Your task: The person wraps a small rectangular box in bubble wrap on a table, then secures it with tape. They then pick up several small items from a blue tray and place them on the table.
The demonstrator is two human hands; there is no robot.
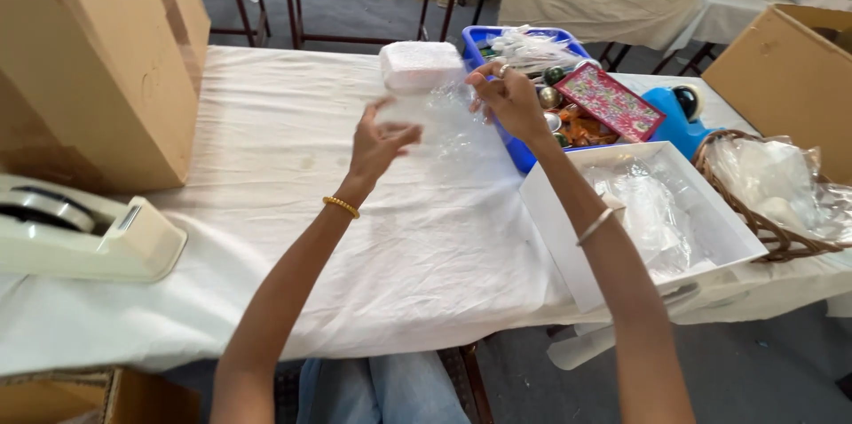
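Clear plastic bag held up over the white tablecloth, between both hands; pale pink wrapped block sits at its top, beyond the fingers. Left hand pinches the bag's left edge, right hand its upper right; right is nearer the block. Blue tray just right, white box nearer, cardboard carton far left.

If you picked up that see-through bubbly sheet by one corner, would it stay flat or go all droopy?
Probably droopy: the clear bubble wrap already sags and creases between the left hand and the right hand. It likely weighs very little, since fingertips alone lift it. It could feel a bit slippery, judging by its shiny plastic surface, and one end is rolled around a pinkish bundle.
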